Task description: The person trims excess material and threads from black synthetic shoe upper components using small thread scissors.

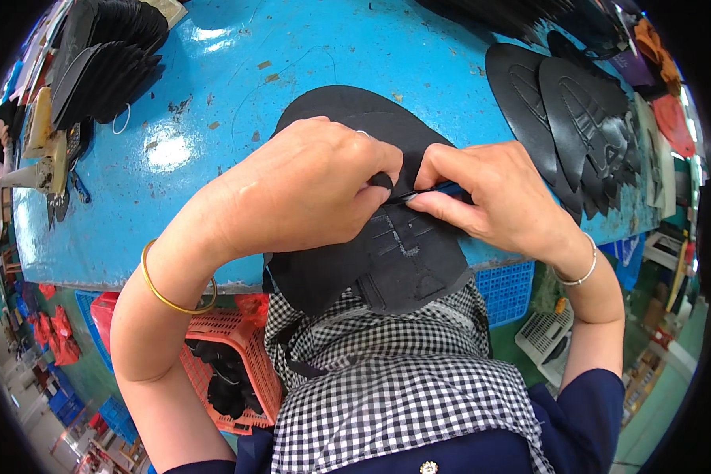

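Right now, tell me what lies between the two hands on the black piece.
In the head view, the left hand and right hand nearly meet; only a strip of the black piece and the blue pen's tip lie between.

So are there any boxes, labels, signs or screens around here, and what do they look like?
No labels, signs or screens show clearly.
Orange crate: under the blue table, lower left; slotted plastic, black pieces inside.
Blue crate: under the table's edge, right of the checked apron; gridded plastic.
White crate: on the floor, lower right; slotted plastic.
Both hands, left and right, work on a black piece, not on any of these.
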Available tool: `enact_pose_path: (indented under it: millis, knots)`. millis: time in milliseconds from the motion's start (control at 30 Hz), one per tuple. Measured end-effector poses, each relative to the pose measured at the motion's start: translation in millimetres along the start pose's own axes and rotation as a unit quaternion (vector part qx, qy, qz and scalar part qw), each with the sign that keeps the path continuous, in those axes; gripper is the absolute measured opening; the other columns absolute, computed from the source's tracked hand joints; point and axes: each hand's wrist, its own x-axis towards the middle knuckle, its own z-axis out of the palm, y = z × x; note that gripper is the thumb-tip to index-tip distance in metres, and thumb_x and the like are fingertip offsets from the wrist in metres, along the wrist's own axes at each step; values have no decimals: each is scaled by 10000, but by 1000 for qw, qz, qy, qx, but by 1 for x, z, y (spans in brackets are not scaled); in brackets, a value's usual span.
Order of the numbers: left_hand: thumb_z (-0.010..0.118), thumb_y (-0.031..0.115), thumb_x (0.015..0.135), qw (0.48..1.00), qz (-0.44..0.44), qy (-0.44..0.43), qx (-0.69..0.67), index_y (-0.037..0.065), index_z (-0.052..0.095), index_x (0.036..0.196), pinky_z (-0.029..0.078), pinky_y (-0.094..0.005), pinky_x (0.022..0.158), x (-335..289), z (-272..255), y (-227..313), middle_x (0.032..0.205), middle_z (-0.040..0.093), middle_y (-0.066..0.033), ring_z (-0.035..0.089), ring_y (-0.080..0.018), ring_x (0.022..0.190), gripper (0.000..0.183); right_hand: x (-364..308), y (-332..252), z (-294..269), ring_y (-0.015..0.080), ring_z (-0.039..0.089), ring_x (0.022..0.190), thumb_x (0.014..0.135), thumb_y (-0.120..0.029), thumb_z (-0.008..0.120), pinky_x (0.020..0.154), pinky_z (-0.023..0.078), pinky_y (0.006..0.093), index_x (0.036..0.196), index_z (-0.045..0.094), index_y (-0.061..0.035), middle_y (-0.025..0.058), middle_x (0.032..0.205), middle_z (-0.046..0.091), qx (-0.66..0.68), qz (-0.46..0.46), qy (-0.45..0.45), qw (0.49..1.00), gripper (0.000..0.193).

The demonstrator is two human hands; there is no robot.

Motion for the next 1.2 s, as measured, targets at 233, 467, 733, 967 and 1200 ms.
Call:
enact_pose_path:
  millis: [233, 467, 733, 967, 1200]
  knots:
    - [683, 105, 898, 982, -127, 16, -140, 33, 652, 968, 382, -269, 551, -10, -11, 2, 620, 499, -13, 487, -92, 570, 106, -14, -23, -4, 239, 649, 633, 852, -203, 717, 556, 497, 344, 950, 602, -85, 56, 865, 685, -32, -59, 25, 997, 192]
    - [653, 125, 971, 939, -125, 180, -265, 34, 735, 1079, 286, -164, 514, -24, -34, 0, 746, 613, 57, 427, 28, 607, 163, -26, -65, 52, 63, 477, 440, 855, -134, 601, 381, 403, 244, 941, 646, -5, 305, 1207, 680, -318, -90, 56, 942, 161]
    - [648, 120, 976, 921, -109, 261, -267, 12, 656, 993, 298, -161, 510, -37, -50, 27, 749, 679, -25, 494, 17, 586, 109, -10, -24, 27, 223, 684, 613, 851, -99, 713, 522, 512, 327, 1004, 621, -34, 124, 781, 677, 89, 4, 134, 987, 190]
    - [785, 22, 807, 956, -145, 1, -255, 11, 712, 820, 525, -226, 634, -20, -28, 34, 763, 713, -35, 673, -97, 691, 75, -100, 65, -23, 74, 655, 874, 1069, -187, 539, 766, 508, 185, 1315, 600, -1, 49, 1119, 686, 373, 248, 536, 716, 314]
    - [787, 120, 775, 980, -136, -115, -94, 67, 756, 832, 536, -322, 655, -1, 1, 20, 794, 727, -79, 667, -229, 679, 84, -131, 85, -32, 7, 370, 576, 1082, -161, 494, 492, 265, 171, 1237, 594, -33, -43, 822, 536, 353, 214, 399, 819, 224]
